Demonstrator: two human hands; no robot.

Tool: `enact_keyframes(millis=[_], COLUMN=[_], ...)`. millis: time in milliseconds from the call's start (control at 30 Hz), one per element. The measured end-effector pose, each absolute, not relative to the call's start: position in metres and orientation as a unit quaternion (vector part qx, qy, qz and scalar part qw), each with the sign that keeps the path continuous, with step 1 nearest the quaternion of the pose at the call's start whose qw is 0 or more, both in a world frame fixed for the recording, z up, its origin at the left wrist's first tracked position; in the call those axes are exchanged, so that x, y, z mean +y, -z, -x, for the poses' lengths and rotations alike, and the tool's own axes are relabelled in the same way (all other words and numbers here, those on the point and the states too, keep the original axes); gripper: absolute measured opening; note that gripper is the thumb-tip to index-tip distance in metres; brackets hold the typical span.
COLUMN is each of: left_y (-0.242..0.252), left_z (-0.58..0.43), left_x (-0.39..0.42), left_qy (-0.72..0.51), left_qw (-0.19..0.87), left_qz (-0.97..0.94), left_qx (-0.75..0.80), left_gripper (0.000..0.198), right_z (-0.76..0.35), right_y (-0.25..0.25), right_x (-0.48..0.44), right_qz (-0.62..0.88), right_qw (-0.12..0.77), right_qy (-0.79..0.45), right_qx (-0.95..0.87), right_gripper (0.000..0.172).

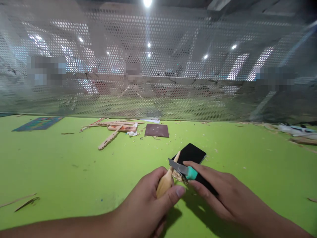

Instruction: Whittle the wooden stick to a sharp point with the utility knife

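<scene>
My left hand [148, 201] is wrapped round a pale wooden piece [165, 181] with a thin pointed tip that sticks up and away from me. My right hand [218, 191] grips a small knife [182, 169] with a teal handle; its grey blade lies against the thin tip of the wood. Small wood shavings [177, 176] lie just under the blade. A black phone [192, 155] rests flat on the green table [74, 165] right behind both hands, partly under my right hand.
Several wooden sticks [111, 130] and scraps lie near the back of the table, beside a dark brown square sheet [157, 130]. A coloured mat [38, 123] sits at the far left. A perforated metal screen [158, 66] walls off the back. Thin splinters [24, 201] lie at the near left.
</scene>
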State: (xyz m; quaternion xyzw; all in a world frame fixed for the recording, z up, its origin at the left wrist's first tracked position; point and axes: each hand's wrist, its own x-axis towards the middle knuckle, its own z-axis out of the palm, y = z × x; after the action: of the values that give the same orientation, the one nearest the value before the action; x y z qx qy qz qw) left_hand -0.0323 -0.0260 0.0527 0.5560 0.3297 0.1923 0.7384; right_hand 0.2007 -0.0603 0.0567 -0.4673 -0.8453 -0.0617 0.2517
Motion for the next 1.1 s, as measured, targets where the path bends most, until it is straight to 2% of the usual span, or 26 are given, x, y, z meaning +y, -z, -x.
enact_keyframes(millis=[233,633,867,1100], left_y=[-0.055,-0.050,-0.056,-0.057], left_z=[0.032,0.034,0.030,0.032], left_x=[-0.028,-0.023,-0.024,-0.026], left_qy=[-0.273,-0.243,-0.255,-0.228], left_qw=[0.732,0.615,0.595,0.632], left_qz=[-0.541,-0.651,-0.659,-0.642], left_qx=[0.311,0.373,0.384,0.370], left_gripper=[0.032,0.040,0.047,0.038], right_z=[-0.195,-0.190,-0.188,-0.205], right_y=[-0.055,-0.052,-0.045,-0.051], right_x=[-0.065,-0.069,-0.073,-0.062], right_qz=[0.447,0.445,0.470,0.488], right_qw=[0.193,0.208,0.229,0.265], right_qy=[-0.073,0.084,0.155,0.166], right_qx=[-0.871,-0.867,-0.838,-0.815], right_gripper=[0.041,0.046,0.041,0.037])
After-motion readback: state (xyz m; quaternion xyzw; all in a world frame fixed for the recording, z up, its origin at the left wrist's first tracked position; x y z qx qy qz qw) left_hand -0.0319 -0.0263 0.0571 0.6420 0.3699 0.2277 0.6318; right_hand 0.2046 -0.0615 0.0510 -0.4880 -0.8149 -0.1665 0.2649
